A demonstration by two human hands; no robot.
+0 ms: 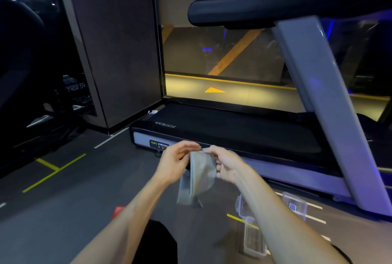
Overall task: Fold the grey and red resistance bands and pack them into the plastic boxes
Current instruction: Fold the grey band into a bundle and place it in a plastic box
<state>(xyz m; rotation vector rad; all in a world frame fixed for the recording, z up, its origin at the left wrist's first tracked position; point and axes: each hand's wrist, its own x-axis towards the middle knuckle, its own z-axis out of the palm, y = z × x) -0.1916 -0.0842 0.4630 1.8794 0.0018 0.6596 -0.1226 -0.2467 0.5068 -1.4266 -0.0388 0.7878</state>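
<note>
Now both hands (177, 162) pinching grey band (201, 175).

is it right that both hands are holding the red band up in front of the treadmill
Not quite: the head view shows the left hand and right hand holding up the grey band, not the red one, in front of the treadmill.

Grey band (201, 175) (red band (119, 210) beside)

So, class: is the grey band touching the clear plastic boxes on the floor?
Apart. The head view shows both hands holding the grey band up, left of the plastic boxes.
</note>
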